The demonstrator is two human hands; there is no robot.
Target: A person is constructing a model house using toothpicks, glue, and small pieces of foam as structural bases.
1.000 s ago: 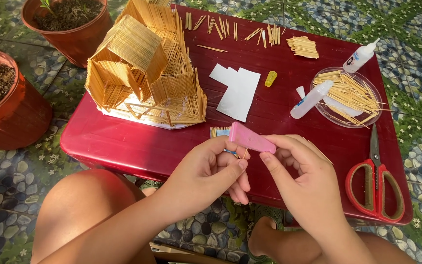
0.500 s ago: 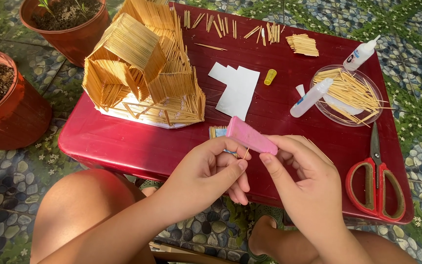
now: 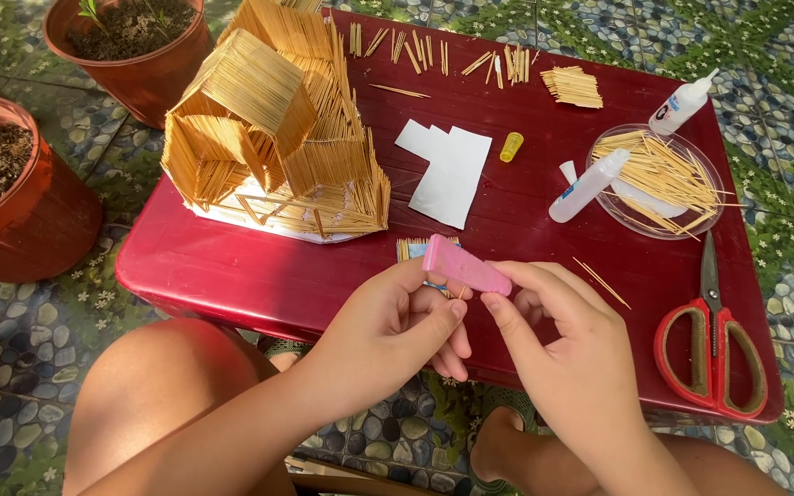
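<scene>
At the near edge of the red desk [image 3: 232,276], I see both hands gripping one smooth pink oblong tool [image 3: 466,267]: left hand [image 3: 397,321] pinching its left end, right hand [image 3: 562,340] its right. Beyond lie red-handled scissors [image 3: 711,354], white paper [image 3: 448,170], a glue bottle [image 3: 590,186] across a dish of sticks [image 3: 668,170], and a stick-built house [image 3: 273,124].

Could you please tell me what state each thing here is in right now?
pink cutter: held by both hands, blade end hidden
left hand: gripping the cutter
right hand: pinching the cutter
stick house: standing on the table
scissors: closed, lying flat
glue bottle: cap off, lying across the dish
yellow cap: loose on the table
second bottle: capped, lying down
</scene>
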